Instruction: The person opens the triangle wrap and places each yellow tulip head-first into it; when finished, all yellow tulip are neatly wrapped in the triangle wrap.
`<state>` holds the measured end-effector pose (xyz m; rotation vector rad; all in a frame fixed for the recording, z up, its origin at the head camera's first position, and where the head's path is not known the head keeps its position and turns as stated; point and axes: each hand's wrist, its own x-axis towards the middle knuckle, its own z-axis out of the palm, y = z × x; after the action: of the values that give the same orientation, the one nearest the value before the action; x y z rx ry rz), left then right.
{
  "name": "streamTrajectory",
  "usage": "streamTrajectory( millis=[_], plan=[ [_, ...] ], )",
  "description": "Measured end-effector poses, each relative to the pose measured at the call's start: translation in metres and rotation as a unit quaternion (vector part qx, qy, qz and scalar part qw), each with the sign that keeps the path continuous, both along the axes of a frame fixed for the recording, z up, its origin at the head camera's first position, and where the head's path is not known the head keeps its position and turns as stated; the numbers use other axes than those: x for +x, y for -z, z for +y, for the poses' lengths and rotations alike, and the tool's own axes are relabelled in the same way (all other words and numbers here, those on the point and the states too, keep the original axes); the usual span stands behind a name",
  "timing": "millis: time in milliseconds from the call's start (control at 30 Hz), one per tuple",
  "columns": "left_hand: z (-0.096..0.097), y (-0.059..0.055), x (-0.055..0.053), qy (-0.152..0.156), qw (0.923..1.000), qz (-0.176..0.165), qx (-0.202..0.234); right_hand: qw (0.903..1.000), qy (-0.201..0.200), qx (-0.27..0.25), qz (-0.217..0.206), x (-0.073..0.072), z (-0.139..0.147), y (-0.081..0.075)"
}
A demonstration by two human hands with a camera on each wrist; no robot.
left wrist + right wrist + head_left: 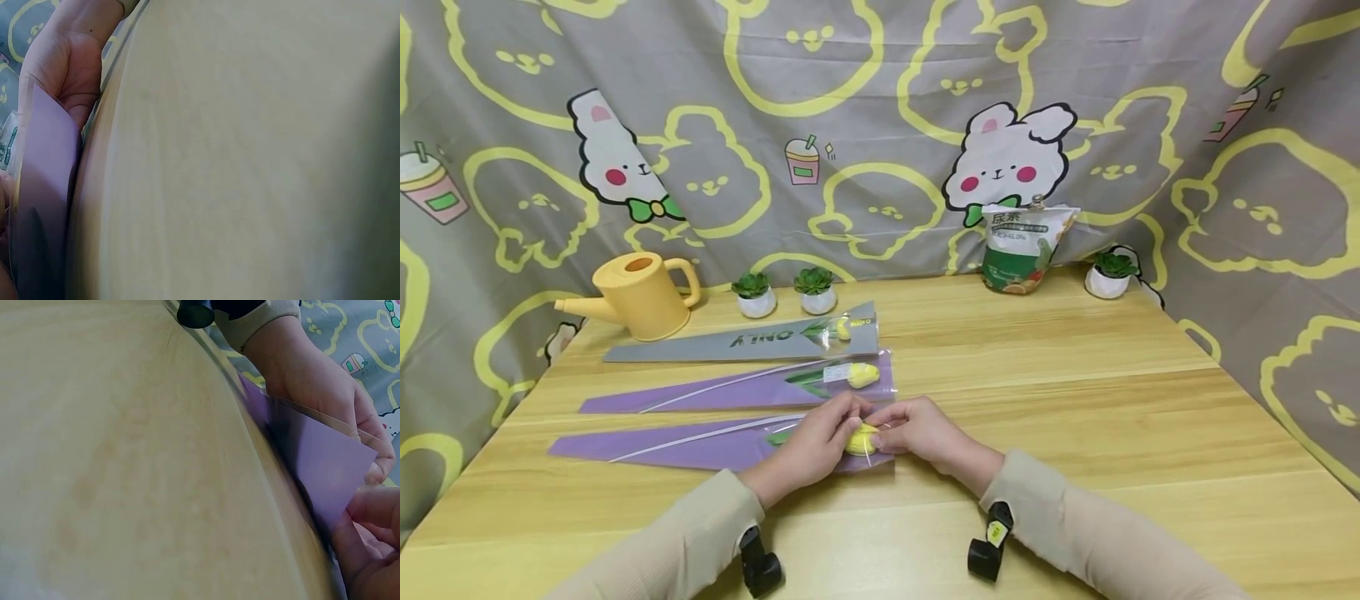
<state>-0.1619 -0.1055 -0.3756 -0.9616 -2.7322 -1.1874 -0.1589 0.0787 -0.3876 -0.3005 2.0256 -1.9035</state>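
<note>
A long purple flower sleeve with a clear front lies nearest me and holds a yellow tulip. My left hand holds the sleeve beside the bloom, its fingers curled at the wide end. Across from it, my right hand pinches the sleeve's wide edge. In the right wrist view, the right hand's thumb and finger grip the purple sheet, which is tilted up. The left wrist view shows the sheet close to the right palm. Fingers partly hide the tulip.
Behind lie another purple sleeve with a yellow tulip and a grey sleeve marked ONLY. A yellow watering can, small potted succulents, and a green-white bag line the back, before a patterned curtain.
</note>
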Motion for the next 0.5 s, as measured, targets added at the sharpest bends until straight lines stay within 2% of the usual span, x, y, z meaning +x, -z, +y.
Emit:
streamTrajectory(
  millis=[100, 267, 400, 500],
  plan=[
    [-0.001, -0.001, 0.000, 0.001, 1.0000, -0.001, -0.002, 1.0000, 0.001, -0.002, 0.001, 0.000, 0.000, 0.000],
    [-0.004, -0.001, 0.000, -0.009, 1.0000, -0.003, -0.001, 0.9996, -0.011, 0.026, 0.007, -0.001, 0.009, -0.002],
    [-0.006, -0.002, 0.001, -0.018, 0.9998, 0.002, -0.003, 0.9986, -0.017, 0.049, 0.013, -0.001, 0.030, -0.006],
    [-0.010, -0.008, 0.004, -0.016, 0.9998, 0.011, 0.001, 0.9977, -0.008, 0.065, 0.017, -0.001, 0.052, -0.013]
  ],
)
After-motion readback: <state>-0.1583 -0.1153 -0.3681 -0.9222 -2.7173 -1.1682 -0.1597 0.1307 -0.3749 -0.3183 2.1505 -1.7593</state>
